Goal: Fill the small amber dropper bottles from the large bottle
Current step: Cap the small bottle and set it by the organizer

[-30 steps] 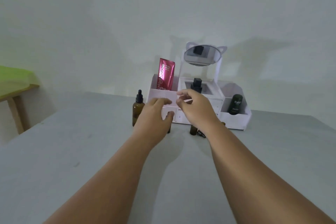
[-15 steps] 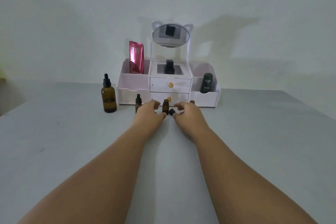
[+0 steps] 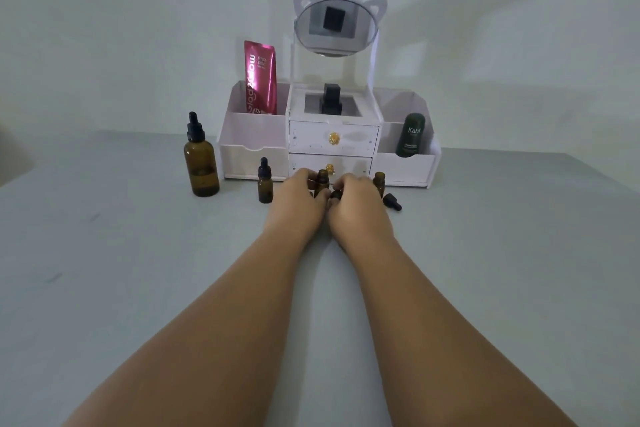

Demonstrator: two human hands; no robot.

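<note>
The large amber bottle (image 3: 201, 163) with a black dropper cap stands at the left of the grey table. To its right a capped small amber bottle (image 3: 265, 184) stands upright. My left hand (image 3: 298, 199) grips an uncapped small amber bottle (image 3: 322, 177) in front of the lower drawer. My right hand (image 3: 356, 203) holds a black dropper cap (image 3: 335, 195) right beside that bottle. Another uncapped small bottle (image 3: 379, 180) stands to the right of my right hand, and its black dropper cap (image 3: 392, 201) lies on the table by it.
A white cosmetic organiser (image 3: 329, 146) with two drawers and a cat-ear mirror (image 3: 335, 24) stands behind the bottles against the wall. It holds a pink tube (image 3: 260, 78), a black bottle (image 3: 331, 99) and a dark green stick (image 3: 410, 135). The grey table (image 3: 138, 270) extends toward me.
Both hands came down from the organiser's drawers to the table. They closed in on the middle small bottle, and the dropper cap now sits in my right hand.
</note>
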